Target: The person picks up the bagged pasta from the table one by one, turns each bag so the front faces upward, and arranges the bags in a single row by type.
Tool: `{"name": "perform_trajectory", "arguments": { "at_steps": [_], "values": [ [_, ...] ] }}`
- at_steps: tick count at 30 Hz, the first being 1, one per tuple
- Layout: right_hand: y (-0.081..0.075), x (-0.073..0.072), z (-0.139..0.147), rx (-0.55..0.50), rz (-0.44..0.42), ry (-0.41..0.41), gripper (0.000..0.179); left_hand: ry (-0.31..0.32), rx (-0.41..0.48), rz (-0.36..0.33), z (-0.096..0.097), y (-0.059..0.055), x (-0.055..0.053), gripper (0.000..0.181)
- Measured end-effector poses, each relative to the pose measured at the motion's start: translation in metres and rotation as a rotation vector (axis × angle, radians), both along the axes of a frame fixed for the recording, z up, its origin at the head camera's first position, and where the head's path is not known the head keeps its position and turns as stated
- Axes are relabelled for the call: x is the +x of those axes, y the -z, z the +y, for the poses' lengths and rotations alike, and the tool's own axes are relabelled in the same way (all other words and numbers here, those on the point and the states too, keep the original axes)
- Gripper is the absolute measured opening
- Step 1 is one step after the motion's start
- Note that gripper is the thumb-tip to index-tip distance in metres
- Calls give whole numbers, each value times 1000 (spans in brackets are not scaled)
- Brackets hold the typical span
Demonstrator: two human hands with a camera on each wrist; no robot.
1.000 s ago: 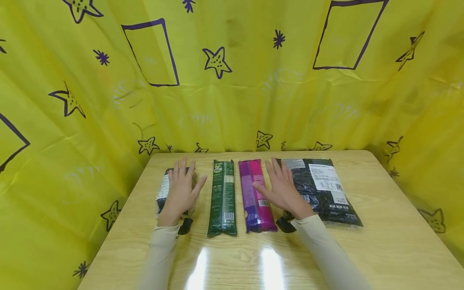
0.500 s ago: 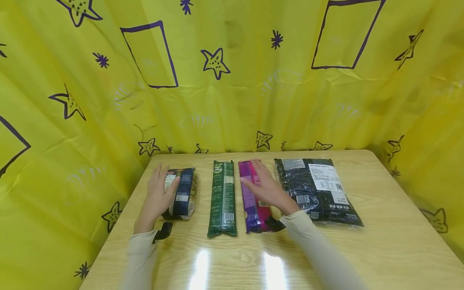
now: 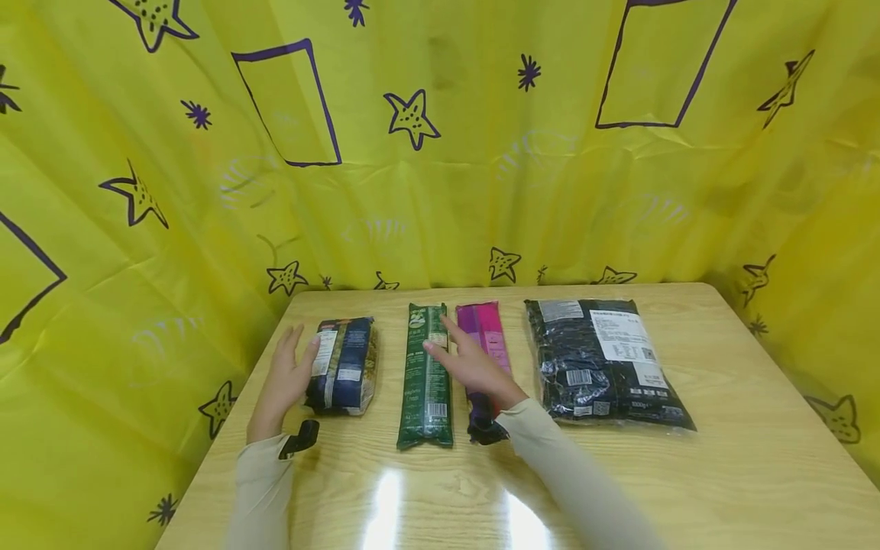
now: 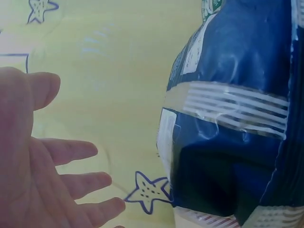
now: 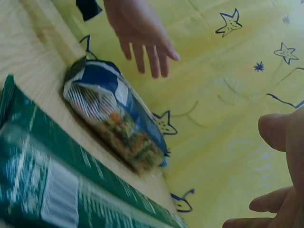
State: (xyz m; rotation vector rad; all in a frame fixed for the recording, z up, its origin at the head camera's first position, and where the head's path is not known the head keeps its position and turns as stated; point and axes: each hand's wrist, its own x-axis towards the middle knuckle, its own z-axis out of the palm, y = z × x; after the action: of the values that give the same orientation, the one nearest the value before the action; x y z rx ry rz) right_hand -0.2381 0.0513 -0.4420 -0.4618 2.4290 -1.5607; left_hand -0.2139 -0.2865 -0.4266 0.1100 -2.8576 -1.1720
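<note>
My left hand (image 3: pixel 280 382) hovers at the left side of a blue bag of pasta (image 3: pixel 349 370), fingers extended and holding nothing. In the left wrist view a gap shows between those fingers (image 4: pixel 78 149) and the bag (image 4: pixel 223 156). Coloured pasta pieces show through the bag's clear side (image 5: pixel 126 133) in the right wrist view. Above the slim green packet (image 3: pixel 422 397) and the magenta-purple packet (image 3: pixel 490 336) is my right hand (image 3: pixel 477 370). Its fingers are outstretched with nothing in them, and it partly hides both packets.
A large black bag (image 3: pixel 584 367) with white labels lies right of the packets. All sit on a light wooden table (image 3: pixel 742 458). A yellow curtain (image 3: pixel 454 206) with drawn stars stands behind and at both sides.
My left hand has moved left off the pasta bag to its side. My right hand has swept left from the black bag, across the magenta packet, to the green one. The packages have not moved.
</note>
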Motion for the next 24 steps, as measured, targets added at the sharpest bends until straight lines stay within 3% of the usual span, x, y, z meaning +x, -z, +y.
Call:
{"name": "perform_trajectory", "arguments": {
  "at_steps": [13,24],
  "values": [
    [2,-1,-32,-168,-140,-5,80,-43,91,-110,-8,17,-14,79],
    [9,2,-58,-252,-212,-3,77,-50,164,-210,-17,20,-22,80]
  ]
}}
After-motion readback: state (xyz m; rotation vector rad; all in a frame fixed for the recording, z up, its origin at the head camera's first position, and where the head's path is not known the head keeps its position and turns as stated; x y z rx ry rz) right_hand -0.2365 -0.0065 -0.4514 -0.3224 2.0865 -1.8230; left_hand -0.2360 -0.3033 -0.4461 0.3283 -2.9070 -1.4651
